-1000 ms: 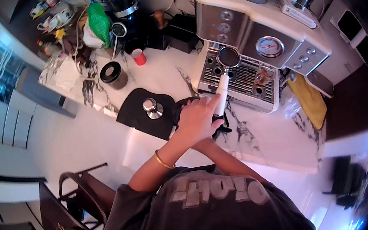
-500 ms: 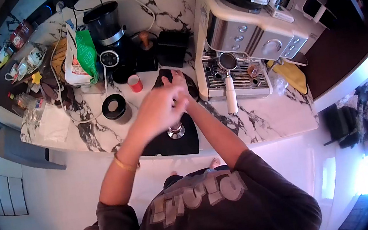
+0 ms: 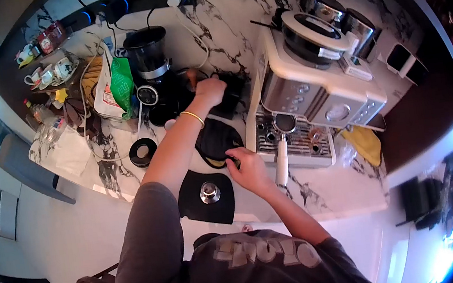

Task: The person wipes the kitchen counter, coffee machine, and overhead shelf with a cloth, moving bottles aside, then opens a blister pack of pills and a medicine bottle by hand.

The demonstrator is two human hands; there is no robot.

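White marbled stone with dark veining formed the countertop and the wall behind it. Stretched across it, the left hand was beside the wooden-handled tool and in front of the black box; its fingers were hidden, so whether they gripped anything could not be made out. Nearer the body, the right hand was at the right edge of the black cloth item, its thumb and forefinger spaced apart; whether they pinched the fabric was unclear. That cloth item lay between the forearms, behind the black mat, on which the metal tamper stood. To the right, the portafilter lay on the drip tray of the espresso machine, its white handle jutting over the front edge. Behind the left forearm stood the coffee grinder, with the green bag just beside it.
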